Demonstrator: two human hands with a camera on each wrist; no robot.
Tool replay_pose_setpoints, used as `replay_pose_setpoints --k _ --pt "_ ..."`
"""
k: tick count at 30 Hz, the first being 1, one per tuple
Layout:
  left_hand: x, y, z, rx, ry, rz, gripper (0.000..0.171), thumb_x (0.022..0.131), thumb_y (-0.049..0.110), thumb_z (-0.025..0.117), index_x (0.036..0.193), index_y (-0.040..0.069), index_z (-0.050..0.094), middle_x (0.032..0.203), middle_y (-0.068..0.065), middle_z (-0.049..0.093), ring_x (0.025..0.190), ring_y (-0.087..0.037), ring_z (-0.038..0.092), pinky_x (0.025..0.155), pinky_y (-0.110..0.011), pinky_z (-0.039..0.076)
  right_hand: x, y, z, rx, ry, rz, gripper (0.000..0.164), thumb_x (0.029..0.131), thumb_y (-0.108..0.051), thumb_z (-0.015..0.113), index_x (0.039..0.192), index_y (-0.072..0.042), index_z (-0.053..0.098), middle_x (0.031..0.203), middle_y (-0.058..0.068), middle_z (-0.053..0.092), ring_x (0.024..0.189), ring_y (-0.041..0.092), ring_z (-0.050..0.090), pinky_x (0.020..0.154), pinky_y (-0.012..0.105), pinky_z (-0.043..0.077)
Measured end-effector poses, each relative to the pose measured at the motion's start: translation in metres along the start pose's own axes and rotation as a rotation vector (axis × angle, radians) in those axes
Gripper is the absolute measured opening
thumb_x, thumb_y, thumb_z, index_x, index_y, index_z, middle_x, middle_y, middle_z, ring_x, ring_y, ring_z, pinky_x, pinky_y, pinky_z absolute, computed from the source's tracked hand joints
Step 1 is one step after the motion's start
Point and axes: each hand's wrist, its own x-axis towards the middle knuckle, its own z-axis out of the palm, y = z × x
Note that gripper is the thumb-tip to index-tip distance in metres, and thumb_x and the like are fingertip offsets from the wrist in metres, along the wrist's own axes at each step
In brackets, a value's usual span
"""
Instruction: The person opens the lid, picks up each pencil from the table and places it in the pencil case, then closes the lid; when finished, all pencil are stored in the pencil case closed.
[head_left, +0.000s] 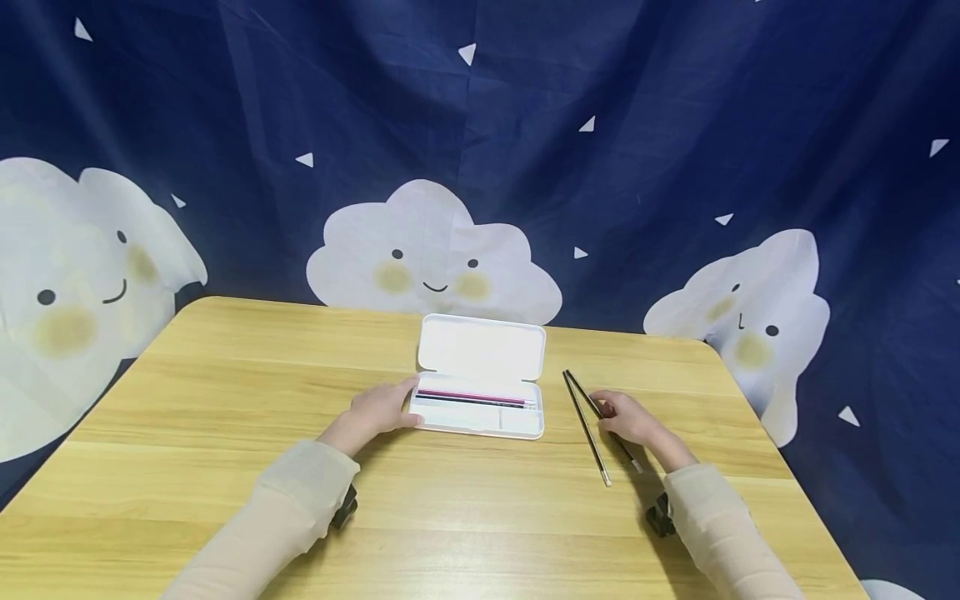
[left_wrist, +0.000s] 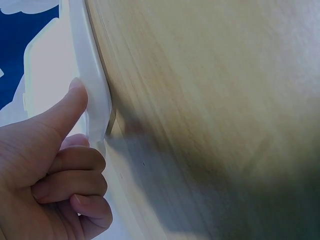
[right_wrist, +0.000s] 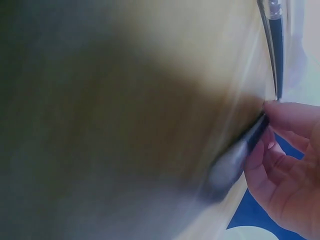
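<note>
A white pencil case point(head_left: 457, 418) lies with its lid point(head_left: 480, 347) raised at the back. In it are a pink pencil point(head_left: 472, 397) and a dark one beside it. My left hand point(head_left: 377, 408) grips the case's left end; in the left wrist view the thumb point(left_wrist: 75, 97) lies on the rim and the other fingers are curled. To the right of the case, my right hand point(head_left: 628, 418) pinches a black pencil point(right_wrist: 232, 162) with a pale end. A second black pencil point(head_left: 587, 429) lies on the table just left of it, their far tips close together.
The wood-grain table point(head_left: 465, 517) has rounded far corners. A dark blue cloth point(head_left: 630, 183) with smiling clouds hangs behind its far edge. Dark wrist-worn devices sit below both sleeves, the right one point(head_left: 661, 517) near the tabletop.
</note>
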Motion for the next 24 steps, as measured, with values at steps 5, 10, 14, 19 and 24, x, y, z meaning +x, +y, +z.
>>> replay_pose_setpoints --k 5,10,14,19,24 --pt "-0.0008 0.0008 -0.0009 0.004 -0.001 -0.001 0.072 0.081 0.037 0.067 0.140 0.009 0.036 0.127 -0.021 0.051 0.108 -0.038 0.052 0.072 -0.049 0.045 -0.0001 -0.0006 -0.0005 -0.018 -0.002 0.016 0.041 0.075 0.009 0.056 0.116 0.011 0.050 0.081 0.011 0.055 0.073 0.020 0.049 0.065 0.034 0.042" --pt "-0.0010 0.0008 -0.0009 0.005 0.000 0.001 0.072 0.081 0.037 0.067 0.140 0.009 0.036 0.127 -0.021 0.051 0.108 -0.038 0.052 0.072 -0.050 0.045 -0.0014 0.0017 -0.0024 -0.012 -0.008 0.018 0.040 0.077 0.008 0.055 0.116 0.012 0.049 0.086 0.014 0.056 0.078 0.024 0.051 0.067 0.037 0.043" --pt "-0.0004 0.0004 -0.0008 0.006 0.001 0.003 0.071 0.081 0.037 0.067 0.140 0.009 0.037 0.127 -0.021 0.052 0.107 -0.037 0.053 0.071 -0.049 0.045 -0.0032 0.0022 -0.0038 -0.029 -0.005 0.002 0.038 0.078 0.010 0.052 0.116 0.012 0.050 0.086 0.015 0.057 0.079 0.025 0.053 0.068 0.038 0.043" --pt "-0.0002 -0.0003 -0.0009 0.012 0.007 0.008 0.071 0.081 0.037 0.067 0.139 0.009 0.037 0.126 -0.021 0.052 0.105 -0.037 0.054 0.069 -0.049 0.046 -0.0038 0.0021 -0.0042 -0.014 0.008 -0.005 0.037 0.080 0.012 0.049 0.118 0.012 0.049 0.084 0.013 0.056 0.076 0.022 0.051 0.066 0.035 0.042" --pt "-0.0005 -0.0003 -0.0010 0.013 0.007 0.010 0.071 0.081 0.037 0.067 0.140 0.010 0.036 0.126 -0.021 0.053 0.105 -0.038 0.054 0.070 -0.050 0.046 -0.0034 0.0004 -0.0067 -0.005 0.033 -0.005 0.038 0.084 0.011 0.045 0.121 0.012 0.046 0.083 0.012 0.053 0.073 0.020 0.047 0.065 0.034 0.039"
